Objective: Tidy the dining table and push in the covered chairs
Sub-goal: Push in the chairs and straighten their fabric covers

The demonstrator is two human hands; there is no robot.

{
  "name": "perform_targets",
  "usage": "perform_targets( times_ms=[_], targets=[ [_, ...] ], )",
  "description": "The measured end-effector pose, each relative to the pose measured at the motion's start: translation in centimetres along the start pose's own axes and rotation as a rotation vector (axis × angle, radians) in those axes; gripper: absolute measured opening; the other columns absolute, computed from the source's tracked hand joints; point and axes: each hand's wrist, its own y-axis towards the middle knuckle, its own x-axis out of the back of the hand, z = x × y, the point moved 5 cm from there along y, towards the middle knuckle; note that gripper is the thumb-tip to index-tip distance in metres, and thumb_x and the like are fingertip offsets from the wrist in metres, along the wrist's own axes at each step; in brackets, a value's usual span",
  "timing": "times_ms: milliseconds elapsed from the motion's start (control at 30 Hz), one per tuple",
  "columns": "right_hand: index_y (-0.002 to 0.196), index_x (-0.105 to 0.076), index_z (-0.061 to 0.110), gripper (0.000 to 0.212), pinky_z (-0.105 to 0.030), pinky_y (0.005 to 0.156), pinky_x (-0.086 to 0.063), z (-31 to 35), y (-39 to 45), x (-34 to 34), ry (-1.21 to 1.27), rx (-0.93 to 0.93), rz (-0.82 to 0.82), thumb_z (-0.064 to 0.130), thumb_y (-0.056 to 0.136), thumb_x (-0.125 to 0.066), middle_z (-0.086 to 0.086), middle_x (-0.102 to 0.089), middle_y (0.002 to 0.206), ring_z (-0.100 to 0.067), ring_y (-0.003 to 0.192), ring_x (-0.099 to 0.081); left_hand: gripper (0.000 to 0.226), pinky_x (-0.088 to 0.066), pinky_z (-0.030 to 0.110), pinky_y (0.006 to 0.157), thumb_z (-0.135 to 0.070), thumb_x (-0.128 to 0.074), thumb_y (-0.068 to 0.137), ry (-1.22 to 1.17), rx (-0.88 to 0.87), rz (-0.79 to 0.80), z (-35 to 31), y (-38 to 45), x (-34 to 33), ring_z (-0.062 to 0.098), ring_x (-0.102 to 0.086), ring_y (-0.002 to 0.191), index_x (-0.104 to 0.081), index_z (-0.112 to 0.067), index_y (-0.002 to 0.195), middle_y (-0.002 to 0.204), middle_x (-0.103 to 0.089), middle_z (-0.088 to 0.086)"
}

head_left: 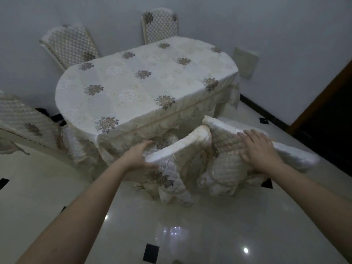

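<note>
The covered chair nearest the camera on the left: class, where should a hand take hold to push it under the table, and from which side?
Grip the padded top edge of the near left chair from behind, as the left hand does: its back faces the person.

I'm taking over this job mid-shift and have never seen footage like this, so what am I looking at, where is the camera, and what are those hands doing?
There is no machine here: a person works with bare hands, and the single picture comes from a wide-angle camera on their head, looking forward and down, which bends the room's edges. The left hand grips the top edge of one quilted covered chair back. The right hand rests flat, fingers spread, on the neighbouring covered chair back. Both chairs stand at the near side of the oval dining table, draped in a floral tablecloth with nothing visible on top. Three more covered chairs show: two at the far side against the wall, one at the left. The floor is glossy pale tile.
</note>
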Motion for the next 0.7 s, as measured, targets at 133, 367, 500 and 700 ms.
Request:
perform_targets(
  times_ms=[133,367,500,700],
  targets=[
    [0.149,-0.016,0.026,0.072,-0.044,0.116,-0.012,-6.0,-1.7,0.2,0.024,-0.181,-0.012,0.046,0.090,-0.052,-0.004,-0.022,0.156,-0.024,0.143,-0.016,0.094,-0.037,0.040,0.108,-0.067,-0.067,0.068,0.003,-0.195,-0.059,-10.0,3.3,-0.6,0.021,-0.042,0.132,-0.034,-0.023,0.145,0.147,-0.043,0.001],
    [0.150,-0.011,0.025,0.083,-0.046,0.115,-0.015,-13.7,-3.2,-1.2,0.027,-0.323,0.067,0.056,0.085,-0.054,-0.005,-0.022,0.155,-0.027,0.141,-0.020,0.079,-0.034,0.036,0.108,-0.051,-0.065,0.082,0.160,-0.343,-0.094,-22.1,7.7,-5.0,0.021,-0.036,0.135,-0.031,-0.021,0.147,0.149,-0.039,0.004],
    [0.150,-0.009,0.027,0.085,-0.047,0.114,-0.018,-16.7,-3.1,-2.3,0.126,-0.341,0.128,0.053,0.084,-0.056,-0.004,-0.020,0.156,-0.029,0.140,-0.023,0.079,-0.038,0.037,0.103,-0.052,-0.066,0.080,0.233,-0.374,-0.113,-26.0,10.2,-6.1,0.021,-0.042,0.131,-0.033,-0.024,0.146,0.145,-0.045,0.002],
    [0.149,-0.018,0.027,0.081,-0.041,0.112,-0.020,-19.3,-2.3,-3.1,0.237,-0.304,0.114,0.048,0.083,-0.060,-0.002,-0.031,0.151,-0.024,0.137,-0.028,0.081,-0.035,0.038,0.107,-0.050,-0.070,0.076,0.333,-0.388,-0.109,-28.7,13.7,-7.8,0.018,-0.039,0.134,-0.036,-0.022,0.144,0.145,-0.045,0.002]
  ],
)
